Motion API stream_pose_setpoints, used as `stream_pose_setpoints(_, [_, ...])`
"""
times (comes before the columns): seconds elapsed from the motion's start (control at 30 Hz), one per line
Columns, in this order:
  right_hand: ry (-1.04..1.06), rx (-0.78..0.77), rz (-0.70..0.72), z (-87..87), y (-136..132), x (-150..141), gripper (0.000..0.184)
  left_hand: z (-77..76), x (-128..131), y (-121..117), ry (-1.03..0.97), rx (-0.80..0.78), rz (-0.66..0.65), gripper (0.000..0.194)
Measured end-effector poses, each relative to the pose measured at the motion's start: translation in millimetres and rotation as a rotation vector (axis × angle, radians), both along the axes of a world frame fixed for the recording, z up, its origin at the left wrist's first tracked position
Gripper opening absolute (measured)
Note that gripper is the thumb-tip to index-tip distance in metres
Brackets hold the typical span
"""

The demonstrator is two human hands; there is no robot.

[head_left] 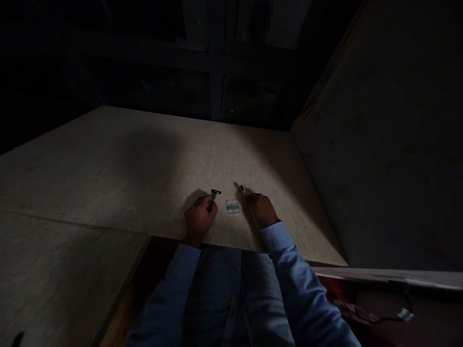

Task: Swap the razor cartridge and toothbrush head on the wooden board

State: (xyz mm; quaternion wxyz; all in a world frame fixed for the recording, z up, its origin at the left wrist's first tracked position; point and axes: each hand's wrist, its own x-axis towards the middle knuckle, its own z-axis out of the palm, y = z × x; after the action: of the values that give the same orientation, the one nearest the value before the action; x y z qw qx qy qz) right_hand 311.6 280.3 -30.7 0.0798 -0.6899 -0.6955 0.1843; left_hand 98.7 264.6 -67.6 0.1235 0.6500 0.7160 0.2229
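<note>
My left hand (201, 217) is closed around the dark handle of a razor (216, 192), whose head points up and away from me. To the right of that hand, a small clear plastic case (232, 207) lies on the tabletop, with a teal-striped blade cartridge showing in it. Beyond the case, my right hand (263, 209) grips a small pale object with a dark end (242, 189). It sticks out past the fingertips toward the upper left. Its kind cannot be made out in the dim light.
The pale, mottled tabletop (152, 168) reaches back to a dark framed window (216, 62). A tall panel (390, 159) borders it on the right. Below the right edge, a dark cable (388, 319) with a pale tag lies in shadow. My lap is at the front edge.
</note>
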Motion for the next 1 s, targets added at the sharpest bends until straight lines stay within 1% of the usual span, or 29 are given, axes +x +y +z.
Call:
stream_pose_setpoints(0.13, [0.053, -0.023, -0.039, 1.4, 8.6, -4.0, 0.041, 1.4, 1.1, -0.8, -0.002, -0.023, 0.014, 0.03])
stream_pose_setpoints(0.23, [0.143, 0.005, -0.01, -0.6, 9.2, 1.1, 0.033, 2.0, 2.3, -1.3, 0.004, -0.031, 0.024, 0.03])
stream_pose_setpoints(0.33, [0.199, 0.038, -0.017, -4.4, 3.5, 11.8, 0.021, 2.2, 3.4, -1.9, 0.018, -0.016, 0.031, 0.029])
stream_pose_setpoints(0.43, [0.218, 0.071, -0.047, -9.5, -7.2, 22.9, 0.021, 1.6, 4.1, -2.6, 0.028, -0.005, 0.035, 0.029])
stream_pose_setpoints(0.47, [0.24, 0.083, -0.026, -11.3, -11.5, 25.6, 0.023, 1.4, 4.3, -2.9, 0.03, -0.002, 0.032, 0.029])
stream_pose_setpoints(0.57, [0.292, 0.073, 0.114, -15.8, -23.8, 28.8, 0.028, 1.2, 5.1, -4.6, 0.035, -0.005, 0.034, 0.03])
stream_pose_setpoints(0.63, [0.277, 0.062, 0.147, -17.6, -29.9, 27.5, 0.031, 1.3, 5.8, -5.9, 0.038, -0.008, 0.04, 0.03])
stream_pose_setpoints(0.73, [0.263, 0.07, 0.097, -19.7, -34.1, 24.6, 0.031, 0.9, 6.2, -7.2, 0.041, -0.008, 0.036, 0.03])
stream_pose_setpoints(0.8, [0.29, 0.067, 0.071, -22.0, -34.5, 24.7, 0.028, 0.3, 6.0, -7.5, 0.043, -0.003, 0.03, 0.03])
stream_pose_setpoints(0.9, [0.399, 0.075, 0.039, -28.0, -34.5, 28.1, 0.022, 0.0, 5.3, -7.7, 0.046, 0.005, 0.025, 0.031])
stream_pose_setpoints(1.0, [0.489, 0.105, 0.039, -35.2, -36.3, 31.5, 0.019, 1.4, 5.4, -8.0, 0.053, -0.002, 0.016, 0.031])
